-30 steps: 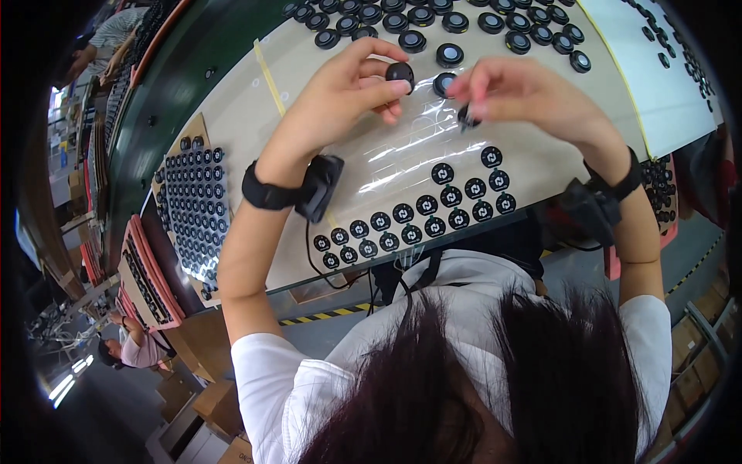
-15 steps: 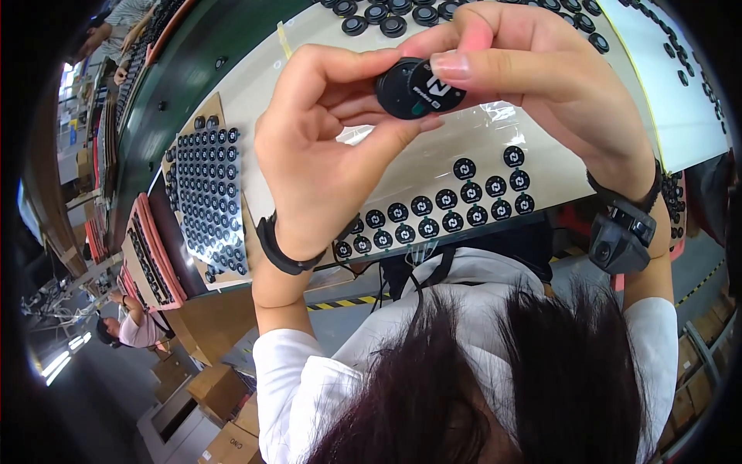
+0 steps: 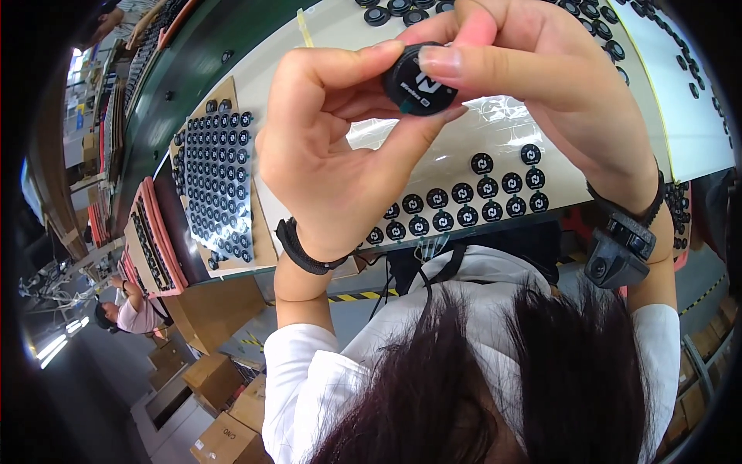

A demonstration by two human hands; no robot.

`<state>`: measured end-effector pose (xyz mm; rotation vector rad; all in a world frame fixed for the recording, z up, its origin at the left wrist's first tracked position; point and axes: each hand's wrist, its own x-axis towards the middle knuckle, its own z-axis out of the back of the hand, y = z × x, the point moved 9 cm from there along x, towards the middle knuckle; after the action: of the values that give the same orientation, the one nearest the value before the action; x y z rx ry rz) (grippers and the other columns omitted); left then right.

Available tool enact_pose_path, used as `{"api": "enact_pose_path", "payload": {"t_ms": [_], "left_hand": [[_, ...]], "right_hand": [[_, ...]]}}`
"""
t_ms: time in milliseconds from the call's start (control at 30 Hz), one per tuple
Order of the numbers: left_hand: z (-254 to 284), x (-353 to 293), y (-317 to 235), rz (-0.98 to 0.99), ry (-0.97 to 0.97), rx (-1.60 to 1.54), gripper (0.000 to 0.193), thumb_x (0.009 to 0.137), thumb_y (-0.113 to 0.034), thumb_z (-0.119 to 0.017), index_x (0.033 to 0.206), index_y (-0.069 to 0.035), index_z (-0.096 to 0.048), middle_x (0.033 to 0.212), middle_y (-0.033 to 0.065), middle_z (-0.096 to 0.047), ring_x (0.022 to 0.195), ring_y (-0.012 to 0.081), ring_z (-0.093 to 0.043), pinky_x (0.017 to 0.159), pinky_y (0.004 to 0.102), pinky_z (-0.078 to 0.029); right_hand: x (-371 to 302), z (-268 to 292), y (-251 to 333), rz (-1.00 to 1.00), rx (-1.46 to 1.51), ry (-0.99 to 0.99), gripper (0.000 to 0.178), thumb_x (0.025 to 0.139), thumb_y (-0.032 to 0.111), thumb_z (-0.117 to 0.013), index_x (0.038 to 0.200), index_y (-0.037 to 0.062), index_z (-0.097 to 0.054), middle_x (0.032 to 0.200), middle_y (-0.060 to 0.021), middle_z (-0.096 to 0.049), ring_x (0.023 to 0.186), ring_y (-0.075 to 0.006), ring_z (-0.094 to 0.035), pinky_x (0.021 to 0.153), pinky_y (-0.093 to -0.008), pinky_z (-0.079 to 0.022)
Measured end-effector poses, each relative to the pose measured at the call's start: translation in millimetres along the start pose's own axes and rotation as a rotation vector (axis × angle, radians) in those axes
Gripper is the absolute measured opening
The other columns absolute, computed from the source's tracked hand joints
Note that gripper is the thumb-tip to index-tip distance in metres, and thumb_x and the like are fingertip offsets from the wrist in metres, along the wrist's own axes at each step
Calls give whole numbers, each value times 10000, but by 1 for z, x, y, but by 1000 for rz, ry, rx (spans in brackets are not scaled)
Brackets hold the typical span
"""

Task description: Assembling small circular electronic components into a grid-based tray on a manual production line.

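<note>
In front of me, above the table, my left hand is closed round the edge of a black round disc-shaped part. A round black label with white print and a small green tab lies over the face of that part. The thumb of my right hand rests on the label, its other fingers curled behind. Part of the label is hidden under that thumb. Below my hands, rows of similar round black labels lie along the table's near edge.
Several black round parts stand at the table's far side. A sheet of black discs under clear film lies at left, beside a green conveyor belt. A white surface with more parts is at right. Other people work at far left.
The label has shifted left and now covers more of the black part, where before it stuck out to the right. Both hands have drawn slightly closer together. The whole view has shifted a little.
</note>
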<state>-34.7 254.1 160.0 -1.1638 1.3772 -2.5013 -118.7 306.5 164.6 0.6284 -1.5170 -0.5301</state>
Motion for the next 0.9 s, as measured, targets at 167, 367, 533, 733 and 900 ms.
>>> {"api": "enact_pose_path", "payload": {"t_ms": [167,367,533,733,900], "left_hand": [[9,-2,1,40,-82,-18,393,614,145,-664,928,76,-439,931,183,-557,842,205,-584,763,302,-515],[8,1,3,45,-49,-11,376,608,149,-662,916,89,-454,924,191,-560,829,207,-590,748,290,-521],[10,2,4,88,-61,-59,387,593,158,-664,919,92,-465,905,190,-570,815,202,-595,727,275,-523],[11,2,2,80,-54,-100,401,582,159,-671,922,85,-471,884,182,-579,804,193,-600,712,263,-523],[9,3,-2,61,-44,-91,398,581,155,-674,920,86,-475,887,181,-581,798,194,-602,709,260,-523]], "right_hand": [[-19,4,-50,-763,231,-313,127,785,57,-595,722,-30,-527,927,-162,-574,869,-143,-548,737,-229,-442],[4,-5,-3,-10,-35,-35,133,783,73,-601,727,-28,-536,891,-144,-592,815,-125,-554,725,-225,-440],[-18,3,-39,-996,157,-305,158,789,107,-601,711,-18,-546,906,-127,-597,775,-111,-552,699,-210,-438],[-17,7,-30,-931,89,-344,168,790,121,-602,701,-12,-550,890,-110,-603,757,-104,-553,681,-198,-432],[-16,4,-29,-929,125,-374,156,786,110,-606,704,-10,-549,852,-96,-606,742,-96,-552,675,-198,-428]]}}
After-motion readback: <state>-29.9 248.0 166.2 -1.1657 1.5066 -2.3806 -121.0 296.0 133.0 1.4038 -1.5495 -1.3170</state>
